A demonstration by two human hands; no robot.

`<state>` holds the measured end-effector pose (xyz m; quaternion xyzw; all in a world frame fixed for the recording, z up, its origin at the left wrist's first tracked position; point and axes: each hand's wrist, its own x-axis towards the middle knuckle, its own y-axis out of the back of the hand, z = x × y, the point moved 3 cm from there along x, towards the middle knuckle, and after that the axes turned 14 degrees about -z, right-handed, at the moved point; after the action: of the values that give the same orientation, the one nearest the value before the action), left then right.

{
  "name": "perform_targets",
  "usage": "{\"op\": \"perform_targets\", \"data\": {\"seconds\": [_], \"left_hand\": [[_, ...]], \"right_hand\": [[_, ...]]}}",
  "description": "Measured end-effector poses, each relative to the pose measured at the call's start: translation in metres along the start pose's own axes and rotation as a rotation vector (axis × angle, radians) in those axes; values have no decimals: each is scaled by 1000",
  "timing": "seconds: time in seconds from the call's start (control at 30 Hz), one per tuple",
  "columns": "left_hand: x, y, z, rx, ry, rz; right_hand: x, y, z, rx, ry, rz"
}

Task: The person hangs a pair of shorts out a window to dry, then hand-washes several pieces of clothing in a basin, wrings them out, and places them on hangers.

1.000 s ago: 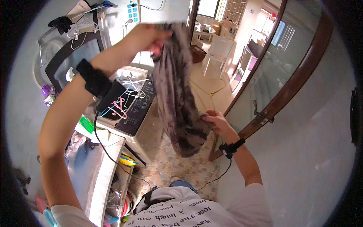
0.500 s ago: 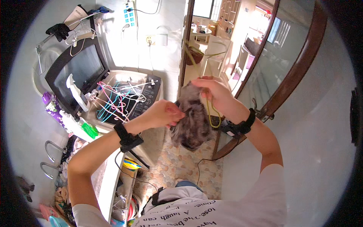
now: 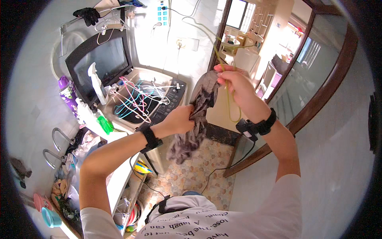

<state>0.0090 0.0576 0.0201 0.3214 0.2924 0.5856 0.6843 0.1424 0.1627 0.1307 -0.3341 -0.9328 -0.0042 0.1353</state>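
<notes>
Left hand [image 3: 184, 119] clenched around mid-section of crumpled grey-brown cloth [image 3: 202, 99], right hand [image 3: 238, 85] pinching its upper end, yellow hanger [image 3: 234, 121] in that hand too, cloth hanging midair above pebble-patterned floor [image 3: 187, 171], open-lidded washing machine [image 3: 175, 95] on the person's left, loose hangers [image 3: 137, 101] piled on it

I hold the cloth [image 3: 204, 92] between my left hand [image 3: 181, 119] and right hand [image 3: 237, 85], a hanger [image 3: 234, 120] also in the right. Ahead to my left stands the washing machine [image 3: 175, 97], a hanger pile [image 3: 137, 99] on it, its raised lid [image 3: 103, 55] behind. Laundry [image 3: 71, 171] lies nearer, far left; the glass door [image 3: 290, 103] stands to my right.
</notes>
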Motion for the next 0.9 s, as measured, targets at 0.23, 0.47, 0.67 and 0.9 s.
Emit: {"op": "perform_targets", "data": {"seconds": [0.23,0.47,0.67,0.9], "left_hand": [[-41,57,34,100,-215,168],[-48,105,56,920,-360,28],[-41,105,59,878,-517,162],[-6,81,51,100,-508,-53]], "right_hand": [[0,55,-11,-93,120,95],[-1,65,1,-182,33,78],[-15,73,19,-140,-84,48],[-47,88,42,-264,-149,-70]]}}
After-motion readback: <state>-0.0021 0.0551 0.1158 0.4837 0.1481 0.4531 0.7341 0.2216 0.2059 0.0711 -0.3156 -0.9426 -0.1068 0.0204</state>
